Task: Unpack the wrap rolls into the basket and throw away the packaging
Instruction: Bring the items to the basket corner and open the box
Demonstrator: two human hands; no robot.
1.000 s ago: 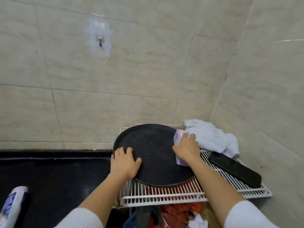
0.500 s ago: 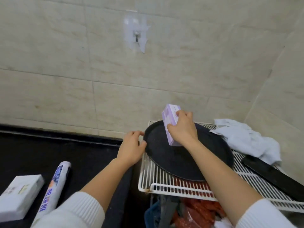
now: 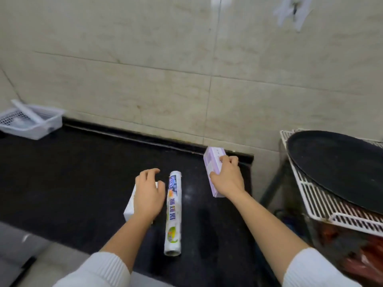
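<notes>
right hand [image 3: 228,179] grip: purple box [image 3: 213,168] | left hand [image 3: 148,193] grip: loose over white box [image 3: 130,204] | basket [image 3: 31,123]: contents unclear

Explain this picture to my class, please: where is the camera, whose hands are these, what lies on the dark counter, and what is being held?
The camera sits on a person's head, looking down at their own bare hands; there is no machine. The right hand grips a purple box above the black counter. The left hand rests over a white box, beside a printed wrap roll lying flat. A white basket stands far left by the wall. At right, a wire rack carries a round dark tray.
</notes>
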